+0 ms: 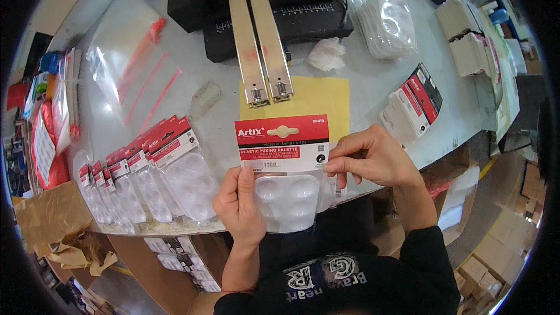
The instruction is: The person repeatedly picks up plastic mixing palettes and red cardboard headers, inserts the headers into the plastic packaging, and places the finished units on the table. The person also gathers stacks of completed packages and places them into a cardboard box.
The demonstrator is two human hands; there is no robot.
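Note:
Between my two hands is a white plastic mixing palette [287,198] in a clear bag, topped by a red, black and white header card [282,146] with a hang hole. My left hand [240,201] pinches the lower left corner of the card, thumb on its front. At the card's lower right corner, the thumb and fingers of my right hand [370,157] close on the edge. Behind the card lies a yellow sheet [332,96]. Left of my left hand, a row of bagged palettes with the same header cards [175,140] lies overlapping along the table's front edge.
A black machine [262,11] with two metal arms [262,52] stands at the back. A stack of header cards [411,105] lies right, below bagged white palettes [385,23]. Clear bags with red strips [134,64] lie left; crumpled white paper [326,54] sits near the machine. Open cardboard boxes [157,268] stand below.

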